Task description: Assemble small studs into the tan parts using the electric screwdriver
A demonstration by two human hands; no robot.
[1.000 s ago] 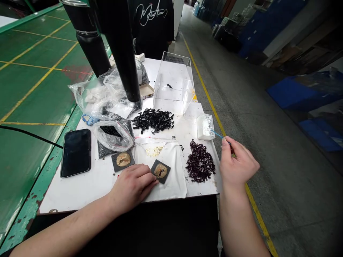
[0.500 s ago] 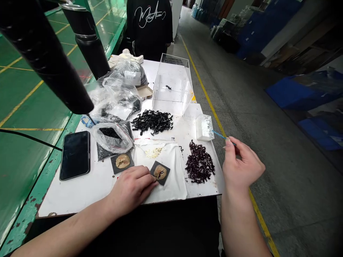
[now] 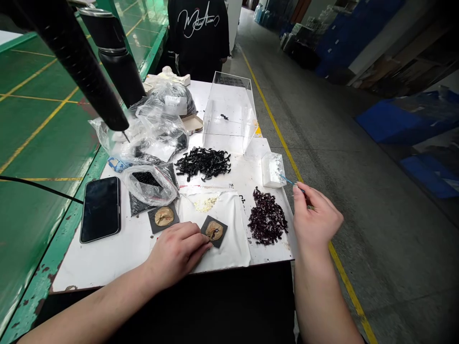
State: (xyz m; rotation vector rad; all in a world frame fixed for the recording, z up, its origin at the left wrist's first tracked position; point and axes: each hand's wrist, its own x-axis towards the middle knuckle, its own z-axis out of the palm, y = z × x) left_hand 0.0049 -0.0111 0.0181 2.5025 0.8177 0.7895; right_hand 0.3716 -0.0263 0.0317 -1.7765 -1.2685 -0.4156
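Note:
My left hand (image 3: 181,249) rests with its fingers closed at the lower left edge of a dark square pad (image 3: 220,242), pinching it against the white cloth. A tan, putty-like disc (image 3: 214,230) with small dark parts sits on that pad. My right hand (image 3: 317,212) pinches a thin blue stick (image 3: 289,181); its tip touches the face of a small white block-like container (image 3: 269,170). Below the container lies a heap of small dark purple-brown parts (image 3: 267,217). Gold rings (image 3: 205,204) are scattered on the white cloth (image 3: 231,253). A second dark pad (image 3: 154,225) carries a similar disc.
A black tool (image 3: 89,81) with a thin tip hangs at upper left. Black parts (image 3: 203,163), a clear box (image 3: 229,102), plastic bags (image 3: 158,126), an open bag of black bits (image 3: 148,186), a phone (image 3: 101,210) and a bottle (image 3: 120,71) occupy the table. A person (image 3: 199,36) stands beyond.
My right hand has shifted slightly left with the blue stick, toward the white container. The hanging black tool has swung, showing its tip higher. My left hand stays in place.

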